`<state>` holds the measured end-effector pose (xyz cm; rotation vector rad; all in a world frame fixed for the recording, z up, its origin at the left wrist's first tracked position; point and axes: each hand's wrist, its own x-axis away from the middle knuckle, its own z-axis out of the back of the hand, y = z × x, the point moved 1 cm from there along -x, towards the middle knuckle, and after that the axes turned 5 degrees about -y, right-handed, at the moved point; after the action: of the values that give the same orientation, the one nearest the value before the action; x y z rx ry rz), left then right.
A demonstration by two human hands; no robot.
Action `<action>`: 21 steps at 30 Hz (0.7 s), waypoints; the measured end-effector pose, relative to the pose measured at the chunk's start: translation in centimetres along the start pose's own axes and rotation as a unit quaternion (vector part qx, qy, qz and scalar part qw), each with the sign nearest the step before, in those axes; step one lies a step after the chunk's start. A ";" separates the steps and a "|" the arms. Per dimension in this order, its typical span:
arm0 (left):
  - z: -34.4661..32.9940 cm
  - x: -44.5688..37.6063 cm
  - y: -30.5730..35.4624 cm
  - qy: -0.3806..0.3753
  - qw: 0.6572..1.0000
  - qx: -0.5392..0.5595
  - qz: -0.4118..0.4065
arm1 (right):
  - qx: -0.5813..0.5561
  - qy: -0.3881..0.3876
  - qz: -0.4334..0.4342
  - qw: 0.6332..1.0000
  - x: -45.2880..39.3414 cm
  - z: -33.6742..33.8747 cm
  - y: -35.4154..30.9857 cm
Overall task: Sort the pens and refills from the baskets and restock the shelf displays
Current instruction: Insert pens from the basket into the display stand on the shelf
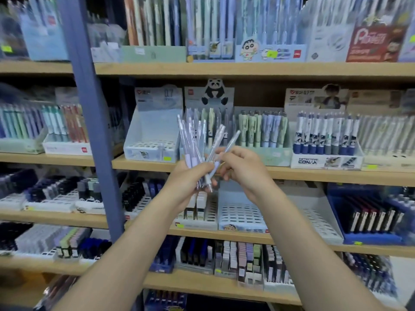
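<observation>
My left hand [187,178] grips a bunch of several clear pens [190,142] with pale lilac grips, held upright in front of the shelves. My right hand [241,167] pinches one clear pen [222,151] of the same kind, tilted to the right and touching the bunch. Right behind the pens stands a light blue display box [150,140] whose hole grid holds a single pen. To its right is a panda display [215,131] with green and white pens.
Wooden shelves [247,69] packed with pen and refill displays fill the view. A blue steel upright [89,113] runs down the left. A Conan display [325,151] stands at the right; a white grid tray [242,212] with bare holes sits below my hands.
</observation>
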<state>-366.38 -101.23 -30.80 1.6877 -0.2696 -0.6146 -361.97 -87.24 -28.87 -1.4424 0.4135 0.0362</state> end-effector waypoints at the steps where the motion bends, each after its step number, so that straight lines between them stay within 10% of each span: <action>1: 0.8 0.0 0.2 0.018 1.000 0.010 -0.006 | -0.001 0.001 0.008 1.000 -0.4 -1.0 -0.3; 7: 7.1 0.4 1.6 0.166 0.985 0.016 -0.054 | 0.039 -0.027 0.051 0.998 -2.8 -9.3 -1.3; 21: 20.7 -0.6 0.8 0.224 0.972 -0.039 -0.064 | 0.304 -0.062 0.096 0.946 -11.4 -17.8 -1.9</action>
<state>-377.80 -118.48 -32.01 1.7254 0.1855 -0.3176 -376.54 -102.14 -24.89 -0.7829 0.4133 0.1429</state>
